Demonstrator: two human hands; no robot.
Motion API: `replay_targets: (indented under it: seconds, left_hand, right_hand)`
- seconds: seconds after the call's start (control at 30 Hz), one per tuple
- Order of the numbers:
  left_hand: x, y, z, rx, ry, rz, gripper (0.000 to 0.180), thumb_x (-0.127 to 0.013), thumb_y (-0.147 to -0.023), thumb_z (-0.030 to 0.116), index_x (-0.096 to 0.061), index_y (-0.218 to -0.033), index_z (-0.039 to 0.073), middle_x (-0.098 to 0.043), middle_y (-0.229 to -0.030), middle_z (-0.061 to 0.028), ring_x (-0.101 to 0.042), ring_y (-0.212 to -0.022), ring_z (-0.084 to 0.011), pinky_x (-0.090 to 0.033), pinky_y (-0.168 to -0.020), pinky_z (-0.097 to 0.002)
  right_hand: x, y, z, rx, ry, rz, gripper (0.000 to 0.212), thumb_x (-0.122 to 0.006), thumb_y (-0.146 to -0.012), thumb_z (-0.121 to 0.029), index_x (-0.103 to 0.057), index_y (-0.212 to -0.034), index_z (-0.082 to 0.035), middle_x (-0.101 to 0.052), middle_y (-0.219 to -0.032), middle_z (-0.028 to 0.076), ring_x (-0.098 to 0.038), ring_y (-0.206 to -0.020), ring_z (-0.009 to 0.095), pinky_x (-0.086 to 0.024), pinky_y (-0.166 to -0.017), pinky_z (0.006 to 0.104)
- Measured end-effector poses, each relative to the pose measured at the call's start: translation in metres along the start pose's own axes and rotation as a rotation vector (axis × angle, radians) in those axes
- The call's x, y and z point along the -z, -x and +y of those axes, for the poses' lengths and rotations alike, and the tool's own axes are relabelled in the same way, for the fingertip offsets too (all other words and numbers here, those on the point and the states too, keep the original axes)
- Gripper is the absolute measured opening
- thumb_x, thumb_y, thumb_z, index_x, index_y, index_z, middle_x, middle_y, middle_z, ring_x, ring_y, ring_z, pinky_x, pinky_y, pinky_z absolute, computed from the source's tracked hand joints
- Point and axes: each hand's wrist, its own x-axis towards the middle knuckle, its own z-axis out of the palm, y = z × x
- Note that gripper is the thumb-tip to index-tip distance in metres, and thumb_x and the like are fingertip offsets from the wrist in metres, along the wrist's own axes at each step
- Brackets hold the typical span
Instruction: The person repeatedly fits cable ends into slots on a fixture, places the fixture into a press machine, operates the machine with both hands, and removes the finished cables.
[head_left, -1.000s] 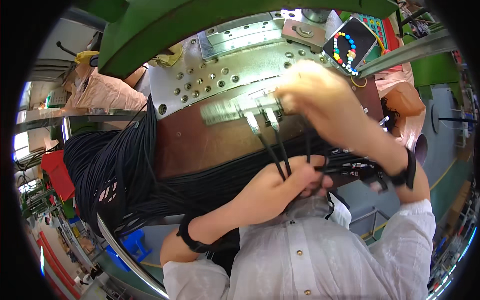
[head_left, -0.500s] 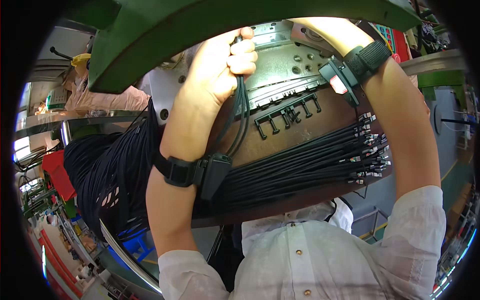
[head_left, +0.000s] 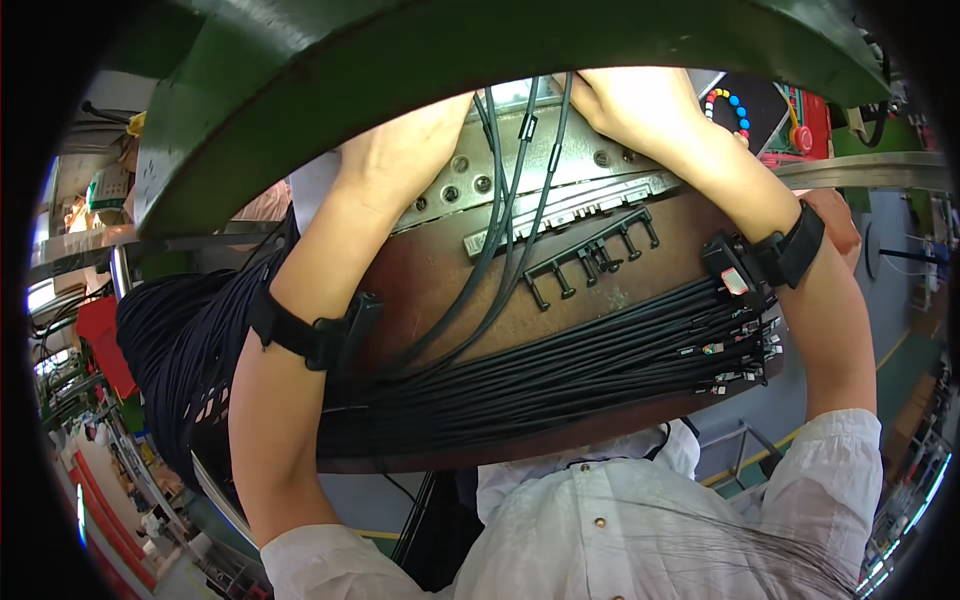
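Observation:
My left hand (head_left: pixel 410 145) reaches up under a green machine frame (head_left: pixel 500 45), which hides its fingers. My right hand (head_left: pixel 640 105) is under the same frame at the right, its thumb side beside a cable and its fingertips covered. Several black cables (head_left: pixel 512 190) run up between the two hands, over a metal plate (head_left: pixel 590 150) with bolt holes. Their upper ends are out of sight. Below the hands, a slotted metal bar (head_left: pixel 570 212) lies along the plate's edge. In front of it rests a black comb-shaped plastic piece (head_left: pixel 590 262) with several prongs.
A thick bundle of black cables (head_left: pixel 520 395) lies along the near edge of the brown table (head_left: pixel 400 270), metal-tipped connectors (head_left: pixel 745 350) at its right end. More cable (head_left: pixel 190 350) hangs off the left. A red box with a red button (head_left: pixel 800 138) stands at the back right.
My left hand, earlier gripping the cables in view, has moved left and its fingers are now hidden. My right hand has come into view beside the cables, which now spread upward between both hands.

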Motion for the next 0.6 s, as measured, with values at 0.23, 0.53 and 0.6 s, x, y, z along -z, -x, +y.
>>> replay_targets:
  seconds: [0.23,0.53,0.6]
  left_hand:
    - [0.008,-0.004,0.006,0.013,-0.024,0.033,0.018,-0.058,-0.081,0.023,-0.067,-0.091,0.011,-0.065,-0.085,-0.0088,-0.061,-0.076,-0.0241,-0.050,-0.069,-0.0351]
    - [0.004,0.000,0.006,0.195,-0.062,-0.047,0.042,-0.069,-0.073,0.037,-0.063,-0.102,0.007,-0.064,-0.077,-0.0071,-0.061,-0.067,-0.0254,-0.049,-0.060,-0.0345]
    - [0.007,0.007,0.009,0.258,-0.026,0.009,0.032,-0.065,-0.077,0.035,-0.066,-0.092,0.007,-0.064,-0.077,-0.0099,-0.061,-0.069,-0.0275,-0.049,-0.062,-0.0374]
  right_hand:
    - [-0.010,0.004,0.023,0.118,0.092,0.067,0.022,-0.064,-0.075,-0.018,-0.066,-0.096,-0.014,-0.062,-0.083,0.009,-0.061,-0.072,0.025,-0.050,-0.068,0.0345]
    - [-0.005,-0.008,0.031,0.119,0.108,-0.128,0.025,-0.066,-0.076,-0.024,-0.065,-0.097,-0.011,-0.064,-0.087,0.009,-0.062,-0.077,0.024,-0.050,-0.070,0.0340]
    - [-0.005,-0.011,0.027,0.079,0.094,-0.152,0.025,-0.065,-0.077,-0.024,-0.065,-0.098,-0.010,-0.064,-0.086,0.010,-0.062,-0.077,0.025,-0.049,-0.070,0.0341]
